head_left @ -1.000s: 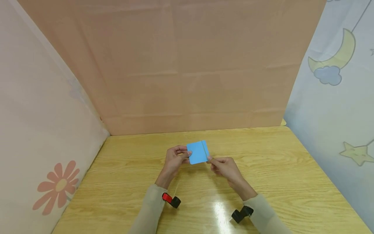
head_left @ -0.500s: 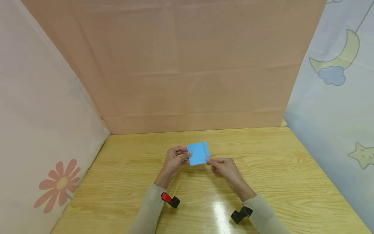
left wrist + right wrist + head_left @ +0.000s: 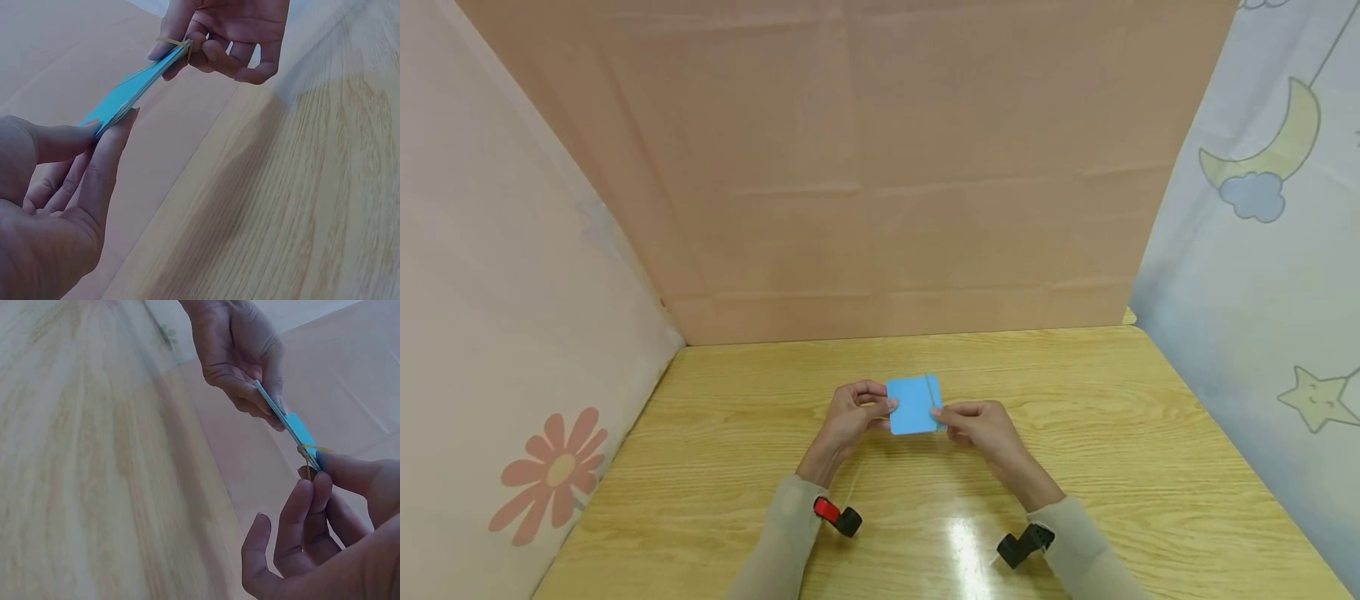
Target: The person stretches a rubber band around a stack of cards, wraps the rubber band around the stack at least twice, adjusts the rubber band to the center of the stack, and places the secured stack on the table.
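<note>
A thin stack of blue square cards (image 3: 912, 408) is held up over the table between both hands. Its layered edge shows in the left wrist view. Around the stack, near its right side, runs a yellowish rubber band (image 3: 305, 450). My left hand (image 3: 848, 417) pinches the left side, thumb on the blue face and fingers behind. At the lower right corner, my right hand (image 3: 983, 427) pinches the stack, its thumb at the band and fingertips underneath. In the right wrist view, a length of the band hangs at the right fingertips, with a small bunched spot at the card edge.
A wood-grain table (image 3: 715, 433) lies below. A pinkish-brown backdrop (image 3: 865, 200) stands along its far edge, with pale printed sheets at the left and right. Each sleeve carries a wrist camera; a red strap piece (image 3: 827, 508) sits on the left one.
The stack has turned slightly and come a little lower and to the right. My right thumb has shifted from beside the band onto it at the lower edge.
</note>
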A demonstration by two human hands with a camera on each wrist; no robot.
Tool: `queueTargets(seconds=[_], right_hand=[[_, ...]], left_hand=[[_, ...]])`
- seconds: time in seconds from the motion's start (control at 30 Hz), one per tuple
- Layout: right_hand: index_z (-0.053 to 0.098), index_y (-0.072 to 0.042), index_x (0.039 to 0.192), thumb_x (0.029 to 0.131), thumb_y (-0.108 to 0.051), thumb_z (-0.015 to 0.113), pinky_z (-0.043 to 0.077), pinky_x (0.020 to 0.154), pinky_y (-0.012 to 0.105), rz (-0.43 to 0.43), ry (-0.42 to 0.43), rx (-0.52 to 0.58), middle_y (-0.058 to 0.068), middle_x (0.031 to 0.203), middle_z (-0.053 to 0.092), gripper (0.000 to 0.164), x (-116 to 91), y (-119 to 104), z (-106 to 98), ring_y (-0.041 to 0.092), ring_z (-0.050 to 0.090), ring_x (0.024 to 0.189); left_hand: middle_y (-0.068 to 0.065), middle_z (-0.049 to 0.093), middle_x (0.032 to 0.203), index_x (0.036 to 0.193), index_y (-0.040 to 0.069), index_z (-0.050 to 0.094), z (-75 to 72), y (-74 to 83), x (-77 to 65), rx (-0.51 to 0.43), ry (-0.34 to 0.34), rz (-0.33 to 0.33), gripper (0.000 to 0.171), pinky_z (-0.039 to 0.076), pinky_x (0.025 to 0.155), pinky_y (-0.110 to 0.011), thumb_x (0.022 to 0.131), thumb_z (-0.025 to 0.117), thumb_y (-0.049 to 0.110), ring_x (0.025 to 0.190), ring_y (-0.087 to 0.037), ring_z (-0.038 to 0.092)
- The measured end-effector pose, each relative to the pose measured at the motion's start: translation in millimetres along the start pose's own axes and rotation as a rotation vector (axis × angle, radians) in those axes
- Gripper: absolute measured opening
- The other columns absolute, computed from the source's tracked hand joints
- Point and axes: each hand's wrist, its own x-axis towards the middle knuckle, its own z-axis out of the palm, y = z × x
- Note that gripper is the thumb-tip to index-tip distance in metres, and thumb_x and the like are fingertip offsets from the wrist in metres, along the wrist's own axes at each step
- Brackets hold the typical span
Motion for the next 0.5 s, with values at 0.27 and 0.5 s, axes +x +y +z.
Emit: queueTargets(seconds=[0.27,0.5], right_hand=[[0.079,0.002,0.115,0.096,-0.026,0.079,0.062,0.095,0.037,-0.028,-0.045,0.001,-0.007,0.089,0.071,0.034,8,-6,-8,0.013,0.063,0.083],[0.078,0.004,0.113,0.098,-0.027,0.077,0.061,0.100,0.043,-0.049,-0.051,-0.010,-0.006,0.088,0.068,0.034,14,-10,-13,0.015,0.063,0.084]], left_hand=[[-0.003,0.070,0.083,0.095,0.006,0.069,0.6,-1.9,-2.1,-0.031,-0.024,-0.040,0.013,0.064,0.064,-0.026,0.095,0.072,-0.006,0.072,-0.016,0.072],[0.000,0.071,0.084,0.098,0.004,0.067,0.4,-3.5,-5.6,-0.006,-0.078,-0.051,0.010,0.064,0.066,-0.025,0.095,0.075,-0.003,0.073,-0.011,0.070]])
